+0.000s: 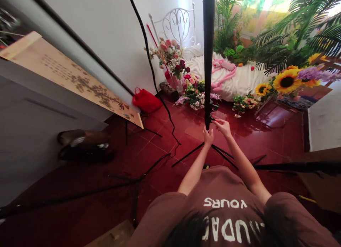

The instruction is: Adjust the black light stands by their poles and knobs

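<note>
A black upright stand pole (208, 62) rises in front of me, its tripod legs (188, 155) spread on the red tiled floor. Low on the pole, my left hand (208, 136) is wrapped round the tube. My right hand (223, 127) is beside it and slightly higher, its fingers pinched on a small black knob (212, 119) at the pole's clamp. Fingertips and knob are small and partly hard to make out.
Flower bunches (197, 94) and a white-draped bed (229, 83) lie beyond the pole. A red bag (147, 100), a hanging scroll (80, 76) and another stand's legs (135, 182) are on the left. Sunflowers (286, 81) stand at right. A black cable (172, 121) runs along the floor.
</note>
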{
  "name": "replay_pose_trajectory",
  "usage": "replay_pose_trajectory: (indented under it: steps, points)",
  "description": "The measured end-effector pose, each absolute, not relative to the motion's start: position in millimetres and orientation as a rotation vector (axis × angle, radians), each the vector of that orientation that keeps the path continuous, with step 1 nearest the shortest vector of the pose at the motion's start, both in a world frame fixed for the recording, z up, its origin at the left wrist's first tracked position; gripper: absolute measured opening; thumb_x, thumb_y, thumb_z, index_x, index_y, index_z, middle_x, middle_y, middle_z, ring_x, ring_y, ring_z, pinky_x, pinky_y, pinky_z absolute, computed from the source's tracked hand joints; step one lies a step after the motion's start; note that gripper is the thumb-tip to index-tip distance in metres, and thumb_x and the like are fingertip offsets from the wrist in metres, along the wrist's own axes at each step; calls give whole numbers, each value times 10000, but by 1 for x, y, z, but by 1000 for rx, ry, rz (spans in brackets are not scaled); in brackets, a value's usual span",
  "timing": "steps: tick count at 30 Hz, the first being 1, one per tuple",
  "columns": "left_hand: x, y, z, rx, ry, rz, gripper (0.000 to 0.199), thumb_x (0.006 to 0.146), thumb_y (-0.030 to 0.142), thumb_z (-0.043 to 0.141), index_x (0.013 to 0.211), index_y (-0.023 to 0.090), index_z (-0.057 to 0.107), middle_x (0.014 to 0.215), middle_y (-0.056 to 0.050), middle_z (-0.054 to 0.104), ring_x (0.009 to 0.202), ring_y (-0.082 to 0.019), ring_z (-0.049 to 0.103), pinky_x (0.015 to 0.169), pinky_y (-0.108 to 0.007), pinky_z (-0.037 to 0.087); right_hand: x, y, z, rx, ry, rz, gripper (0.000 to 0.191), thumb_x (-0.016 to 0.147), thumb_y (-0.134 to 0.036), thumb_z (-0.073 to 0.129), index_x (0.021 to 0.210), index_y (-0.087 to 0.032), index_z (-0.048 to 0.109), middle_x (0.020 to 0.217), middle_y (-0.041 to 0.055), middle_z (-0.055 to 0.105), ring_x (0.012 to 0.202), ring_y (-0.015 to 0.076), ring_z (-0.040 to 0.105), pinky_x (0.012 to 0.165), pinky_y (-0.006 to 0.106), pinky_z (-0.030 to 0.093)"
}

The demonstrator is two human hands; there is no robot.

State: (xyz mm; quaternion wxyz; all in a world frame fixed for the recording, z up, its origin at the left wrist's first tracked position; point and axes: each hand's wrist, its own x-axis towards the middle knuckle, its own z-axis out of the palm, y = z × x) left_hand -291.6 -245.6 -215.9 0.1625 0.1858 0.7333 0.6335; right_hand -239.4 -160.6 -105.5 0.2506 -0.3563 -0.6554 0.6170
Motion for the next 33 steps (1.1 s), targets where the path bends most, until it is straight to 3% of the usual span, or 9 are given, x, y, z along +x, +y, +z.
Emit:
replay_pose_trajectory:
  steps: [3,5,8,15,20,27,30,33]
  points:
    - [-258,-254,-239,559,1931,1626,272,899,304,543,1104,140,615,1037,-124,713,919,-194,697,894,-370,543,-209,-168,-114,-916,-1776,1783,570,650,-603,740,952,-120,747,620,34,683,528,127,585,521,238,466]
    - [-236,-253,-245,666,1813,1527,182,899,296,533,928,165,656,797,-64,725,719,-172,688,776,-342,566,-180,-172,-126,-961,-1761,1811,521,665,-585,734,911,-127,756,670,47,704,555,130,601,533,239,476]
    - [-211,-240,-242,807,1720,1421,147,872,254,547,866,169,667,686,-29,702,624,-163,665,715,-326,563,-129,-173,-146,-1122,-1635,1797,503,640,-585,740,873,-141,760,708,59,721,563,139,610,533,252,488]
    - [-153,-189,-228,1027,1416,1191,212,904,242,465,961,156,649,731,-28,717,646,-124,680,694,-275,553,-17,-161,-159,-1405,-1151,1495,515,606,-608,723,869,-165,746,676,41,709,542,127,604,536,249,497]
    - [-85,-165,-218,1188,1190,1064,261,918,361,482,964,160,642,784,-39,718,697,-129,686,738,-293,555,57,-175,-155,-1461,-943,1286,498,617,-611,718,844,-167,718,683,33,704,532,117,588,514,236,480]
    - [-1,-144,-176,1430,1000,1096,362,894,454,566,1128,180,601,1116,-106,687,977,-175,665,884,-335,530,168,-175,-127,-1523,-736,930,539,640,-681,688,862,-198,596,728,15,690,511,112,544,478,234,446]
    - [20,-131,-157,1480,919,1174,420,884,446,592,1210,184,557,1220,-130,641,1089,-198,631,962,-371,498,200,-155,-103,-1518,-881,934,566,723,-730,587,901,-195,629,811,41,709,566,135,566,524,264,463]
    - [32,-119,-142,1526,913,1211,428,882,433,600,1227,185,551,1245,-135,627,1149,-213,603,1021,-397,459,218,-133,-81,-1533,-1111,1009,552,713,-726,610,795,-184,663,760,39,700,613,145,566,583,271,464]
